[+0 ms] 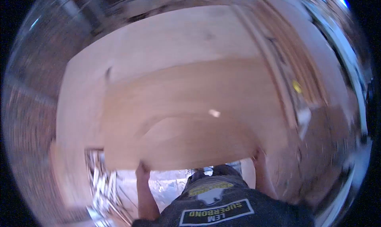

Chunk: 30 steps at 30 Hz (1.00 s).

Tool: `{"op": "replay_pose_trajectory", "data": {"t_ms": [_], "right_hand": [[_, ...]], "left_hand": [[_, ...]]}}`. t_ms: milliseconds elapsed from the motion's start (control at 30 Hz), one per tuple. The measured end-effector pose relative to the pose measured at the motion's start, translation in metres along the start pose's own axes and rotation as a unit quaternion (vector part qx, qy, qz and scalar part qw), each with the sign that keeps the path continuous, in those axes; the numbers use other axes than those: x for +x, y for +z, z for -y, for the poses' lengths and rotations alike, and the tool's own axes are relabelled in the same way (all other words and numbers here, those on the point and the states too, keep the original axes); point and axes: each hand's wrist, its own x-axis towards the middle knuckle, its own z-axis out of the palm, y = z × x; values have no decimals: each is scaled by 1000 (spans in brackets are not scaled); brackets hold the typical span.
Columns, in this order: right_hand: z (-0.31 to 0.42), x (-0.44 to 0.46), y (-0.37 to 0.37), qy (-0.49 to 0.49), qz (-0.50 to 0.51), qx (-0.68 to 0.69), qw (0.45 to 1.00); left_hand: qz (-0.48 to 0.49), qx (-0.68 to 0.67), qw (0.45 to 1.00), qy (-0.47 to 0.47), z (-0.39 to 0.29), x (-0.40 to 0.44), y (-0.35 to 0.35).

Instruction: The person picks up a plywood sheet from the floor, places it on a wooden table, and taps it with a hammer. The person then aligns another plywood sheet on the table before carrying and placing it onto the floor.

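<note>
A large tan wooden board (190,90) spreads out in front of me over a paler tabletop (170,36). My left hand (143,171) grips its near edge on the left, thumb on top and the other fingers hidden beneath. Farther right along the same edge, my right hand (258,153) holds the board in a similar way, blurred by motion. A curved mark shows across the board's near half, and a small whitish spot (214,113) lies near its middle. Whether the board rests on the tabletop or is raised cannot be made out.
Long wooden strips (293,48) lie along the table's right side, with a yellow item (297,86) beside them. Thin offcuts (105,187) are heaped below the table's near left edge. A small dark object (108,73) is near the board's far left corner.
</note>
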Motion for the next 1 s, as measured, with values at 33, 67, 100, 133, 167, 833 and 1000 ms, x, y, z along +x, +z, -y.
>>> {"op": "replay_pose_trajectory", "data": {"t_ms": [33, 67, 100, 133, 167, 833, 1000], "right_hand": [[25, -8, 16, 81, 2, 116, 990], [35, -8, 23, 90, -15, 80, 993], [43, -10, 29, 90, -40, 46, 994], [39, 2, 29, 94, -29, 37, 994], [37, 14, 28, 92, -25, 37, 995], [-22, -60, 68, 87, -149, 29, 985], [-74, -111, 233, 121, -93, 64, 986]], "left_hand": [[-13, -28, 1000, 0, -4, 4, -11], [-102, -7, 994, 26, -4, -9, 23], [-74, -11, 997, 19, -1, 11, 2], [-36, -9, 999, 10, 1, 34, -18], [-55, -20, 998, 30, -2, 34, -9], [-120, -102, 987, -26, -102, 11, -51], [-138, -57, 988, 26, -202, 42, -92]]}}
